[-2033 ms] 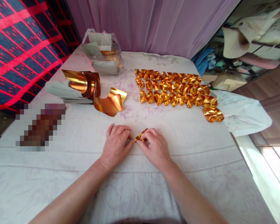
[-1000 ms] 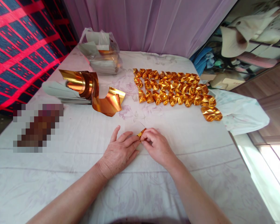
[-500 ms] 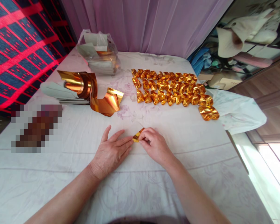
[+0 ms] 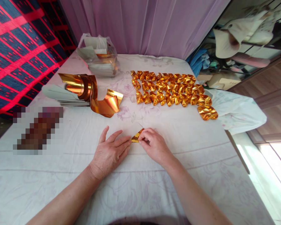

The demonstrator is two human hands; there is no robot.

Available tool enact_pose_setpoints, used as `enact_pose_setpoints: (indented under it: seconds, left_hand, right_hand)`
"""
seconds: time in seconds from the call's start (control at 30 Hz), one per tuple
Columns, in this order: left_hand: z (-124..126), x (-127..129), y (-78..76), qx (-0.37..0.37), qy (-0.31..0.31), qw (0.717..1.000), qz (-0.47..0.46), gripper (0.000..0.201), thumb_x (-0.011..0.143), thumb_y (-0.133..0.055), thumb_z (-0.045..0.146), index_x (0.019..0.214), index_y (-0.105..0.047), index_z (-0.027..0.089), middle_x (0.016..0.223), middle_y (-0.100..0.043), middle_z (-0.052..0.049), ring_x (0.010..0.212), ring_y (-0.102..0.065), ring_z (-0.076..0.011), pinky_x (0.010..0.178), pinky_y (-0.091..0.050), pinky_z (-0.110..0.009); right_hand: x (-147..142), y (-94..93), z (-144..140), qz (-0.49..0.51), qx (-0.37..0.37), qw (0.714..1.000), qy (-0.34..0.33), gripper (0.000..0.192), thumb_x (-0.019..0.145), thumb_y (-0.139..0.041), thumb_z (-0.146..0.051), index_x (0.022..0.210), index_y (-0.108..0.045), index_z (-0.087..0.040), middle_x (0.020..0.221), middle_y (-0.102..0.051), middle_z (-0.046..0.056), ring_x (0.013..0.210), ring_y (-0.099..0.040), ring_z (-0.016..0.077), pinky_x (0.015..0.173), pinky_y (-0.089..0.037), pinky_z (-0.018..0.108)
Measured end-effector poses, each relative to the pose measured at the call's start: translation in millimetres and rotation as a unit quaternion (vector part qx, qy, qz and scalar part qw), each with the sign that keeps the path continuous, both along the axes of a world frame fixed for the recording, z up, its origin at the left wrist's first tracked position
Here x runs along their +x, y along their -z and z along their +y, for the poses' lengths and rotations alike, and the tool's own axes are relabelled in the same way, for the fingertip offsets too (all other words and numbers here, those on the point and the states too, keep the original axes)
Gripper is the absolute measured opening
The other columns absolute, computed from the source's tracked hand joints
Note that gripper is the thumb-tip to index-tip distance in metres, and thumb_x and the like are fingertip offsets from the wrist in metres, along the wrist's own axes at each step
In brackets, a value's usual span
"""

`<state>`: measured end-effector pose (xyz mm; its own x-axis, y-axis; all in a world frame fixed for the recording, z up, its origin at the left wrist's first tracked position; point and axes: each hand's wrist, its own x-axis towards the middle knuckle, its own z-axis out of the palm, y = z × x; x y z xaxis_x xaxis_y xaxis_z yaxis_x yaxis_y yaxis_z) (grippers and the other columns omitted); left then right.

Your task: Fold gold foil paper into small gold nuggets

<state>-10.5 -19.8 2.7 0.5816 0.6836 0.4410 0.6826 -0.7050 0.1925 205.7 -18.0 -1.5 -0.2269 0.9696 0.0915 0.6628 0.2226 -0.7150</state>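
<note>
A small piece of gold foil paper, folded to a triangular shape, lies on the table between my hands. My left hand rests flat with fingers spread, its fingertips at the left end of the foil. At the other end, my right hand pinches the foil between thumb and fingers. Rows of folded gold foil pieces sit farther back to the right. Back left, curled sheets of gold foil paper spread beside a stack of pale sheets.
A clear plastic bag with paper sheets stands at the back left. A blurred-out object lies at the left. The white floral tablecloth covers the table. A white bag is at the right edge, near cluttered shelves.
The view has shifted slightly. My hands keep nearly the same pose at the foil, with a little more of it showing between them.
</note>
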Motion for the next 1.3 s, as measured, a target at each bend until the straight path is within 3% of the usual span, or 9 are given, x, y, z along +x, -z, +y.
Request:
enact_pose_setpoints:
  seconds: [0.43, 0.73, 0.97, 1.3]
  left_hand:
    - [-1, -3, -5.8, 0.029, -0.013, 1.000, -0.001, 0.017, 0.093, -0.061, 0.021, 0.096, -0.075, 0.029, 0.100, -0.078, 0.007, 0.103, -0.069, -0.0230, 0.118, -0.025, -0.054]
    - [-1, -3, -1.9, 0.027, -0.012, 1.000, -0.011, 0.016, 0.092, -0.060, 0.021, 0.099, -0.073, 0.025, 0.105, -0.077, 0.002, 0.104, -0.068, -0.0230, 0.117, -0.025, -0.054]
    - [-2, 7, -0.6, 0.003, 0.028, 1.000, 0.005, 0.020, 0.093, -0.058, 0.023, 0.107, -0.072, 0.025, 0.094, -0.073, -0.002, 0.085, -0.064, -0.0182, 0.103, -0.042, -0.046]
    - [-1, 11, 1.3, -0.022, 0.030, 0.998, 0.047, 0.025, 0.095, -0.055, 0.027, 0.115, -0.070, 0.023, 0.096, -0.070, -0.005, 0.088, -0.061, -0.0219, 0.098, -0.043, -0.049]
  right_hand:
    - [-1, -2.8, 0, -0.001, -0.004, 1.000, 0.009, 0.022, 0.076, -0.060, 0.001, 0.073, -0.062, -0.021, 0.087, -0.062, 0.001, 0.077, -0.059, 0.0136, 0.071, -0.046, 0.026]
    - [-2, -1.5, 0, -0.004, -0.002, 1.000, 0.012, 0.022, 0.075, -0.060, 0.001, 0.074, -0.063, -0.021, 0.087, -0.062, 0.001, 0.078, -0.060, 0.0136, 0.071, -0.047, 0.026]
    - [-2, -1.2, 0, -0.009, 0.004, 1.000, 0.011, 0.021, 0.076, -0.060, 0.000, 0.074, -0.063, -0.021, 0.088, -0.063, 0.001, 0.078, -0.060, 0.0137, 0.071, -0.048, 0.026]
    - [4, -3.1, 0, -0.002, -0.001, 1.000, -0.009, 0.021, 0.077, -0.060, -0.002, 0.083, -0.065, -0.021, 0.097, -0.065, 0.002, 0.076, -0.061, 0.0118, 0.072, -0.050, 0.026]
